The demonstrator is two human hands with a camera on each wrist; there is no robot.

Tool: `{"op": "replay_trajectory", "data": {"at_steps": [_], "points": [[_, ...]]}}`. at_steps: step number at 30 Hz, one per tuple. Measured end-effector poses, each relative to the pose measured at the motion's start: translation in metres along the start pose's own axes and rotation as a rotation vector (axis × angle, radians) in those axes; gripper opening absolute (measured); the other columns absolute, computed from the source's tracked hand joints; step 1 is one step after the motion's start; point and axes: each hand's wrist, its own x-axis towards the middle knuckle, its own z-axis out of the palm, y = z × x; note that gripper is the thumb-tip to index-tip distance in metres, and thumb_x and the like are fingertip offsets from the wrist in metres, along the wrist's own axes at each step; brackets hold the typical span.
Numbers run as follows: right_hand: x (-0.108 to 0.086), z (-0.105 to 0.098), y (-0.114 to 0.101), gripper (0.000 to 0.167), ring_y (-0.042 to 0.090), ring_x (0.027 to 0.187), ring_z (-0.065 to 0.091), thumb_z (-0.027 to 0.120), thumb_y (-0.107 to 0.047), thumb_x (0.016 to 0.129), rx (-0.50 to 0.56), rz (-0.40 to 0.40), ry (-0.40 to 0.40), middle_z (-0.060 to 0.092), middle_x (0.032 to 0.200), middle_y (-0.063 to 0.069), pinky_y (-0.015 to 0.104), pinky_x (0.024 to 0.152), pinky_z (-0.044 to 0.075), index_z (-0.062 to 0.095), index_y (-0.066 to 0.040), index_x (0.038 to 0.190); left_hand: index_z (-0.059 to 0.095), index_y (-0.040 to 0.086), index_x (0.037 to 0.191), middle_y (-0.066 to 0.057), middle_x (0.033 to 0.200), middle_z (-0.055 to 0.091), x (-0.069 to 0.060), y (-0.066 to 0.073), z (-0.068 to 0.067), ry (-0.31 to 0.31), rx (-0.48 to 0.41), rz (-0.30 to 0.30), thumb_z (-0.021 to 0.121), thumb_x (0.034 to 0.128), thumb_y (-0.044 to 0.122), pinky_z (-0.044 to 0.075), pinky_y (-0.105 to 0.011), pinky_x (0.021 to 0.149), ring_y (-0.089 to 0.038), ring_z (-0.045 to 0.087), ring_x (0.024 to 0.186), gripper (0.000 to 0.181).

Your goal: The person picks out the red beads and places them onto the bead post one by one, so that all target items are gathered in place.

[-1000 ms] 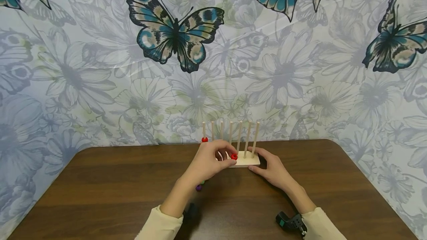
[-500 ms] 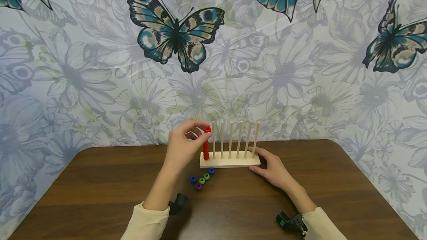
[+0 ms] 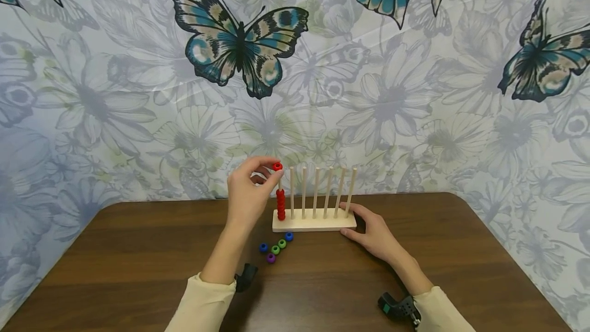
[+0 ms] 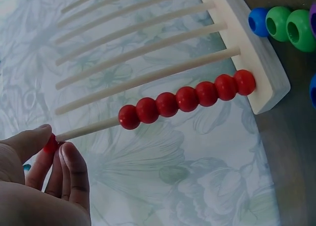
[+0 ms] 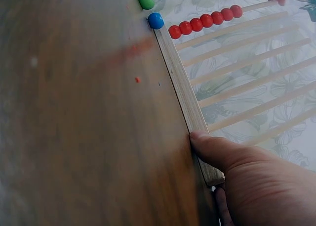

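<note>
My left hand (image 3: 249, 188) pinches a red bead (image 3: 277, 166) between thumb and fingertips at the top of the leftmost peg. In the left wrist view that bead (image 4: 51, 144) sits at the peg's tip, mostly covered by the fingers. Several red beads (image 3: 280, 205) are stacked below on the same peg, with bare peg between. The other pegs (image 3: 315, 192) of the wooden stand (image 3: 313, 225) carry no beads. My right hand (image 3: 375, 232) grips the stand's right end, its thumb (image 5: 217, 149) pressed on the front edge of the base.
In front of the stand's left end lie loose beads: a blue bead (image 3: 289, 236), a green bead (image 3: 282, 243), another blue one and green one, and a purple bead (image 3: 271, 258). The brown table (image 3: 322, 286) ends at a butterfly-patterned cloth (image 3: 392, 106) behind.
The left hand has gone from in front of the stand's middle, with a red bead pinched, to the top of the leftmost peg on the left. The right hand keeps its hold.
</note>
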Motion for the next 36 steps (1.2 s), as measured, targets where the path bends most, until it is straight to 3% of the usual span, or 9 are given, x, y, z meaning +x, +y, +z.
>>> {"op": "replay_trajectory", "data": {"at_steps": [10, 17, 23, 28, 36], "points": [[0.001, -0.001, 0.001, 0.061, 0.039, 0.143, 0.053, 0.082, -0.025, 0.094, 0.005, 0.005, -0.009, 0.059, 0.152, 0.011, 0.064, 0.114, 0.042, 0.058, -0.017, 0.15, 0.08, 0.01, 0.108, -0.001, 0.099, 0.078, -0.001, -0.003, 0.003, -0.024, -0.021, -0.034, 0.083, 0.0915, 0.01, 0.054, -0.022, 0.07, -0.018, 0.065, 0.079, 0.017], [-0.001, -0.002, 0.002, 0.062, 0.04, 0.143, 0.052, 0.082, -0.025, 0.094, 0.003, 0.013, -0.011, 0.058, 0.153, 0.012, 0.064, 0.115, 0.042, 0.058, -0.018, 0.15, 0.079, 0.011, 0.109, 0.001, 0.099, 0.077, -0.004, -0.003, 0.007, -0.04, 0.01, -0.061, 0.082, 0.0923, 0.011, 0.055, -0.026, 0.069, -0.015, 0.065, 0.078, 0.017], [0.0, -0.002, 0.003, 0.062, 0.041, 0.143, 0.052, 0.081, -0.024, 0.094, -0.006, 0.002, -0.012, 0.058, 0.153, 0.014, 0.065, 0.114, 0.042, 0.057, -0.016, 0.151, 0.077, 0.018, 0.122, -0.002, 0.101, 0.07, -0.006, -0.005, 0.006, 0.017, 0.062, -0.073, 0.081, 0.0949, 0.026, 0.048, -0.021, 0.061, -0.017, 0.057, 0.071, 0.029], [0.0, -0.002, 0.004, 0.063, 0.041, 0.143, 0.052, 0.082, -0.024, 0.094, -0.007, 0.008, -0.021, 0.058, 0.153, 0.013, 0.065, 0.114, 0.042, 0.057, -0.014, 0.151, 0.077, 0.016, 0.121, -0.004, 0.102, 0.069, -0.008, -0.013, 0.001, 0.078, 0.087, -0.082, 0.079, 0.0969, 0.032, 0.047, -0.02, 0.062, -0.018, 0.058, 0.073, 0.029], [-0.001, -0.003, 0.007, 0.064, 0.04, 0.145, 0.051, 0.082, -0.024, 0.094, -0.011, 0.023, -0.032, 0.057, 0.154, 0.011, 0.064, 0.115, 0.042, 0.056, -0.016, 0.152, 0.081, 0.016, 0.107, 0.002, 0.104, 0.076, -0.019, -0.037, -0.009, 0.008, 0.158, -0.145, 0.073, 0.0998, 0.042, 0.052, -0.026, 0.068, -0.017, 0.065, 0.086, 0.029]]}}
